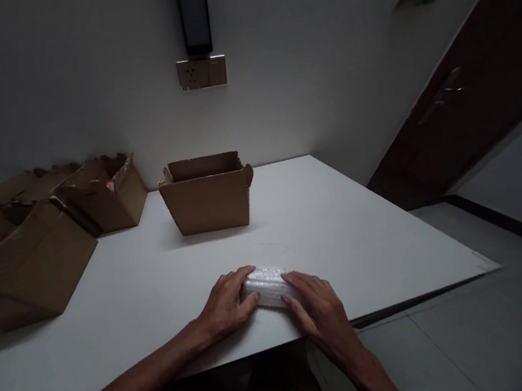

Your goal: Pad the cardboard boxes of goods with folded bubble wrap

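A small bundle wrapped in clear bubble wrap (267,284) lies on the white table (342,229) near its front edge. My left hand (227,304) grips the bundle's left end, fingers curled over its top and side. My right hand (317,310) presses on its right end with fingers bent over it. Both hands hold the bundle down against the tabletop. What is inside the wrap cannot be made out.
An open cardboard box (207,193) stands upright behind the bundle, mid-table. Several more cardboard boxes (31,245) lie tipped and stacked along the left side. A wall socket (201,72) is on the wall behind. A dark door (468,91) and tiled floor lie to the right.
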{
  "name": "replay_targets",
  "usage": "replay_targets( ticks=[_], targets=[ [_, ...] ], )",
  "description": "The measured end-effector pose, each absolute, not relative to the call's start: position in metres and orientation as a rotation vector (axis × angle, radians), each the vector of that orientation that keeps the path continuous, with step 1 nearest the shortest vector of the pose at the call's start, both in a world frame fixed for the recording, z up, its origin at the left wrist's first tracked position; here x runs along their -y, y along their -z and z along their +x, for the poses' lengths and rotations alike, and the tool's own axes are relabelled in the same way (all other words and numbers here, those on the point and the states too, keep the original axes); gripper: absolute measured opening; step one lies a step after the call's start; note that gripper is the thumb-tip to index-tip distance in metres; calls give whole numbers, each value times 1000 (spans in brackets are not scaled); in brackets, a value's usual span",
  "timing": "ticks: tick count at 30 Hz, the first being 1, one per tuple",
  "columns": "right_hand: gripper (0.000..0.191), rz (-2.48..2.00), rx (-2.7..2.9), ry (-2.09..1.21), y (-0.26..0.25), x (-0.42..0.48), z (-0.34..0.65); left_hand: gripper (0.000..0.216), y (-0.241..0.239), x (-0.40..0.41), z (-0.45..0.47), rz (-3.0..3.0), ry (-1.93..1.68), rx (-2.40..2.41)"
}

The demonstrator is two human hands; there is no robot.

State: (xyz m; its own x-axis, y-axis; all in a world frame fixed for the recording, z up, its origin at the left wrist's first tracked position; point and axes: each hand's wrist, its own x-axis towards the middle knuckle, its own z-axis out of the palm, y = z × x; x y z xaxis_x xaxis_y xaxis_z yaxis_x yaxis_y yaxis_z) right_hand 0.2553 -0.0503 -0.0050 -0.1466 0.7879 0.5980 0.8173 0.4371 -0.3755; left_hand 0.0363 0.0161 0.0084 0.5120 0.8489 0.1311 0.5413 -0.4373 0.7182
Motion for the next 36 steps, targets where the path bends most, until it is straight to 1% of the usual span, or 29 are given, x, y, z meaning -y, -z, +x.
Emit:
replay_targets(
  ticks=[2, 4, 9, 13, 15, 18, 22, 25, 29, 33, 36],
  targets=[
    [34, -1357, 1917, 180, 5, 51, 255, 47, -5, -23, 40, 2139, -698, -1193],
    [36, -1348, 1982, 223, 6, 51, 254, 44, -2, -29, 43, 2160, -739, -1229],
    [36, -1383, 2117, 206, 14, 39, 249, 42, -3, -29, 42, 2138, -810, -1231],
    [30, -1404, 1987, 160, 18, 28, 248, 49, -8, -21, 38, 1943, -840, -1230],
    [28, -1421, 1865, -1, 15, 28, 248, 55, -9, -19, 37, 1790, -856, -1239],
    [29, -1424, 1639, -438, 4, 33, 244, 61, -11, -16, 38, 1577, -854, -1124],
    [38, -1247, 1341, -1037, -8, 42, 231, 50, -16, -10, 40, 1364, -783, -776],
    [46, -1107, 1142, -1350, -13, 46, 222, 53, -21, -7, 40, 1270, -751, -659],
    [53, -982, 1014, -1546, -16, 48, 210, 65, -26, -5, 36, 1189, -677, -503],
    [48, -884, 951, -1659, -15, 51, 201, 76, -27, -5, 31, 1195, -598, -409],
    [45, -935, 1073, -1655, -14, 53, 200, 82, -28, -6, 29, 1192, -560, -407]
  ],
)
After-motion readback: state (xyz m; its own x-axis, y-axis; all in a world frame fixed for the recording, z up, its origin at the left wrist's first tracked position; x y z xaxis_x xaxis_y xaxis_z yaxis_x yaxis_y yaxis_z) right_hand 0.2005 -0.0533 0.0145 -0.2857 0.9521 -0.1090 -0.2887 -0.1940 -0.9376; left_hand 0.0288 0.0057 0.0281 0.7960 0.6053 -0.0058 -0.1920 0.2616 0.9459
